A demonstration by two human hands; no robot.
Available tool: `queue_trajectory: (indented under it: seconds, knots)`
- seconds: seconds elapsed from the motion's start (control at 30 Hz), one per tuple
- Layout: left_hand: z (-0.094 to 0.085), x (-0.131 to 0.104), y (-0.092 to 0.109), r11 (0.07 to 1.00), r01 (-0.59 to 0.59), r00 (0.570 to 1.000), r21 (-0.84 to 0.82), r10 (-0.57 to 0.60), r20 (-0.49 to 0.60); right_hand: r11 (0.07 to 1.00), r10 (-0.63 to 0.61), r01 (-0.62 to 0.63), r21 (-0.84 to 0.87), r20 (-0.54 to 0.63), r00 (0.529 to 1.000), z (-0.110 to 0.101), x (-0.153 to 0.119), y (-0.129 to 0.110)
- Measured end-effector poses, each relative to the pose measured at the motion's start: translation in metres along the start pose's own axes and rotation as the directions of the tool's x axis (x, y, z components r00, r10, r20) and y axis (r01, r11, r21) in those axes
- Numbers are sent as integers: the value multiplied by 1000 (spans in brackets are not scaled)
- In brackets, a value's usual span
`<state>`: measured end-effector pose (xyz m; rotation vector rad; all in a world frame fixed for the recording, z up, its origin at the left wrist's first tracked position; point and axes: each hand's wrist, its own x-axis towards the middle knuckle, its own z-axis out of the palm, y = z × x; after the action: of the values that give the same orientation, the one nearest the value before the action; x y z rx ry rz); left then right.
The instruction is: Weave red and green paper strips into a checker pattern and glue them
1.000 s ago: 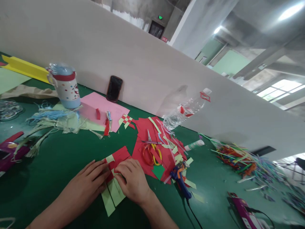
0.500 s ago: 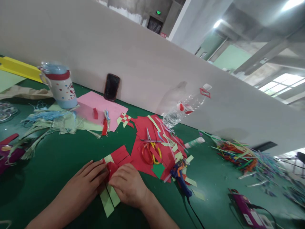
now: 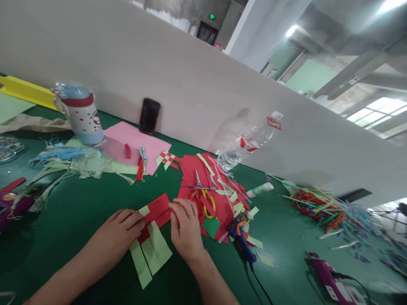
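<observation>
My left hand lies over the left part of a piece woven from cut paper, fingers together and gripping its edge; the thumb is hidden. Red paper strips stick out from it to the upper right, and pale green paper strips fan out below. At the free end of the red strips, my right hand has its thumb and forefinger closed on one strip. The exact pinch point is partly covered by the fingers. A small finished red and green checkered weave lies farther back.
Scissors rest on red paper sheets just right of my right hand. Beyond are a blue glue gun with a cord, a leaning plastic bottle, a phone, a flask and tassels.
My right hand has moved from beside my left fingers up and right to the red strips' end. The pale green strips now spread farther right. My left hand has barely moved.
</observation>
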<state>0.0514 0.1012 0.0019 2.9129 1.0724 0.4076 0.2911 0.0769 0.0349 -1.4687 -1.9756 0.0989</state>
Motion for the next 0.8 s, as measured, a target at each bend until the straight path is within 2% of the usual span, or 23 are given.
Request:
queue_trajectory:
  seconds: [0.1,0.27,0.43,0.6,0.7,0.8]
  knots:
    - [-2,7,0,999,46,996,-22,-44,80,999,-35,35,3,32,999,3,-2,-2]
    - [-3,11,1,995,89,989,-55,-81,126,999,-52,50,21,86,995,9,-4,-3]
    - [-4,4,-16,978,178,978,-112,-164,127,999,-40,38,24,89,995,10,-7,0]
    - [-8,-6,-35,920,375,925,-111,-364,105,1000,-16,15,10,99,995,12,-8,2]
    - [-9,-2,-32,891,437,897,-122,-423,129,999,-39,41,-14,136,990,13,-6,0]
    - [-8,8,-26,875,464,883,-136,-444,155,996,-58,68,-57,167,984,4,-3,0]
